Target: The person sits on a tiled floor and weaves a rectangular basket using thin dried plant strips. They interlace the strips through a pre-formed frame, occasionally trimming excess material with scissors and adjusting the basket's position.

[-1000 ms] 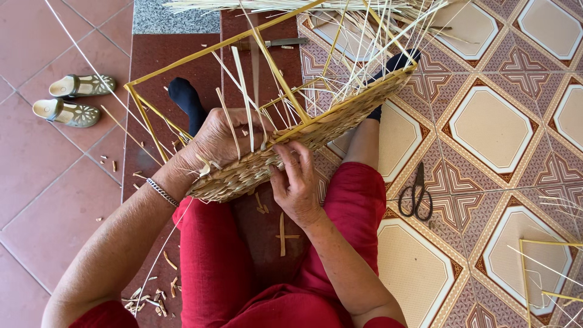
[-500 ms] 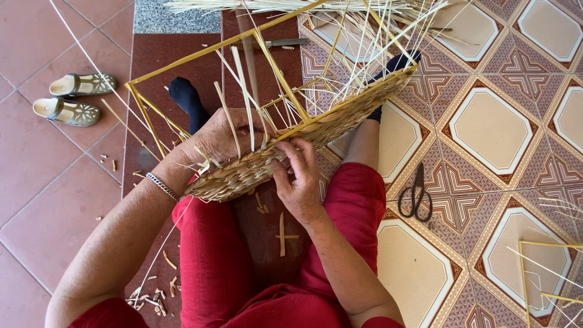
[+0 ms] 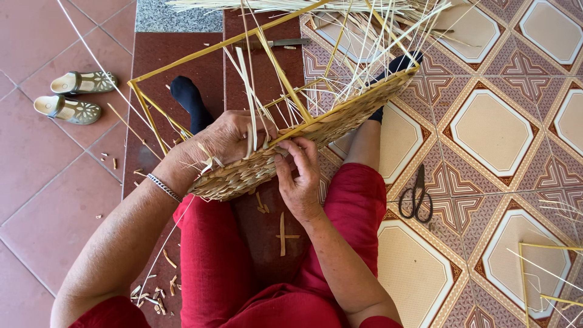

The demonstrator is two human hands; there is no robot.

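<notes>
Now, floor (image 3: 48, 200): red tiles at nine o'clock, patterned tiles at three.
Basket (image 3: 316, 124): half-woven, tilted across the lap, centre frame, loose canes fanning toward twelve.
Left hand (image 3: 228, 136): curled over the basket rim, gripping it.
Right hand (image 3: 300, 176): fingertips pinching the woven edge.
Sandals (image 3: 73, 97): ten o'clock.
Scissors (image 3: 418, 197): three o'clock, well apart.

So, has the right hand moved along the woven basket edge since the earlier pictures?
No. The right hand pinches the woven basket edge at the same spot, left of the scissors as before; only its fingers shifted slightly.
</notes>
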